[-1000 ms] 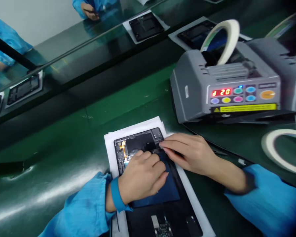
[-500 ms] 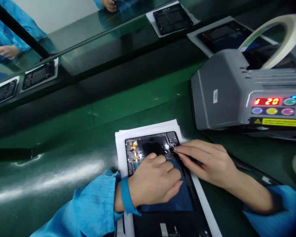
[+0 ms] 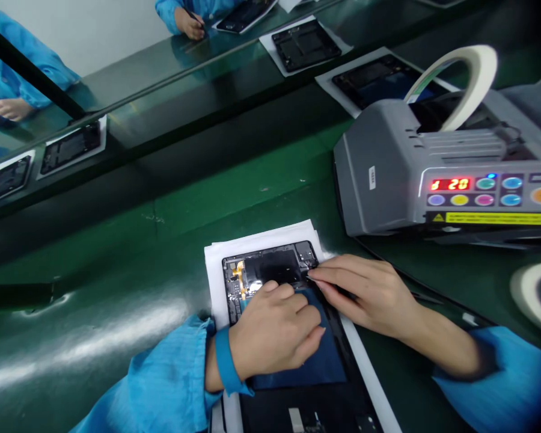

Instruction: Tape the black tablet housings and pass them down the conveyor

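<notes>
An opened tablet [image 3: 306, 373] lies on white paper sheets [image 3: 259, 236], its inner parts facing up. An orange flex cable [image 3: 240, 278] shows at its upper left. My left hand [image 3: 275, 331], below a blue wristband [image 3: 228, 361], rests over the middle of the tablet with its fingers curled in; whatever they may hold is hidden. At the upper right edge of the tablet, my right hand [image 3: 365, 291] pinches thumb and fingers together. Something small and dark shows at those fingertips, too small to name.
A grey tape dispenser [image 3: 379, 168] with a lit display stands at the right, carrying a tape roll [image 3: 482, 84]. Another tape roll [image 3: 520, 288] lies nearer. Across the bench, several opened tablets [image 3: 306, 45] rest on paper, and co-workers' hands [image 3: 12, 109] are visible.
The camera view has shifted, so the tape dispenser appears further left and more of it shows. Both hands keep nearly the same places on the tablet.
</notes>
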